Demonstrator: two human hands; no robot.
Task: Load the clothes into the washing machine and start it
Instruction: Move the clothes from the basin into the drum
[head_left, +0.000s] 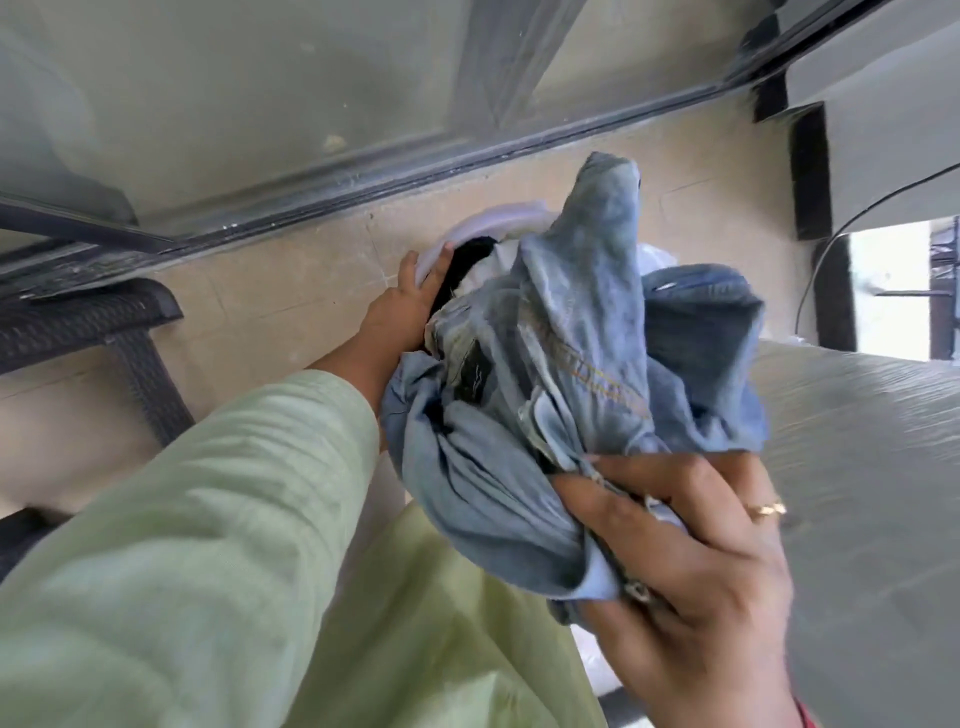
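A bunched pair of light blue jeans (566, 374) fills the middle of the view, lifted in the air. My right hand (691, 561) grips the jeans from below at the lower right, fingers closed into the cloth. My left hand (410, 306), in a pale green sleeve, holds the rim of a white plastic basket (493, 221) behind the jeans. Dark and white clothes (478, 260) show inside the basket. The jeans hide most of the basket. A surface wrapped in clear plastic (857, 467) lies at the right; I cannot tell whether it is the washing machine.
A beige tiled floor (291, 291) runs under the basket. A dark sliding-door track and glass panel (363, 171) cross the top. A dark wicker chair (93, 332) stands at the left. A black cable (841, 228) hangs at the upper right by a bright opening.
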